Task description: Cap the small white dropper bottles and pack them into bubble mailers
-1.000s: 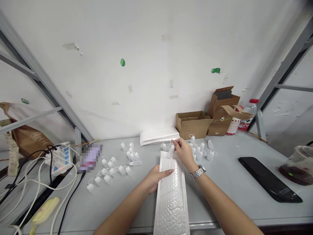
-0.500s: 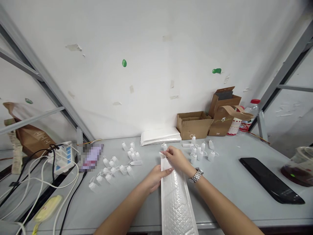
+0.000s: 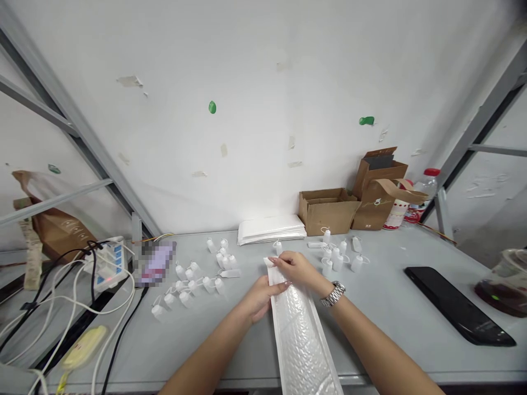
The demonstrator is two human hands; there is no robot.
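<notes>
A long white bubble mailer (image 3: 300, 334) hangs from between my hands down past the table's front edge. My left hand (image 3: 263, 299) grips its left side near the top, thumb lying across the front. At the top edge, my right hand (image 3: 293, 269) pinches the mailer's upper end; a metal watch is on that wrist. Just beyond my fingers stands a small white squeeze bottle (image 3: 278, 248). More such bottles are grouped to the left (image 3: 191, 285) and to the right (image 3: 337, 258), most upright and a few lying down.
At the wall lies a stack of white mailers (image 3: 269, 227), beside an open cardboard box (image 3: 331, 214) and a brown paper bag (image 3: 374, 206). A black phone-like slab (image 3: 457, 304) and a plastic cup (image 3: 504, 285) sit right. Cables surround a power strip (image 3: 109, 263) at left.
The mailer's top end has tilted slightly to the left and its lower end has swung right. Both hands keep their hold. The whole view has shifted a little.
</notes>
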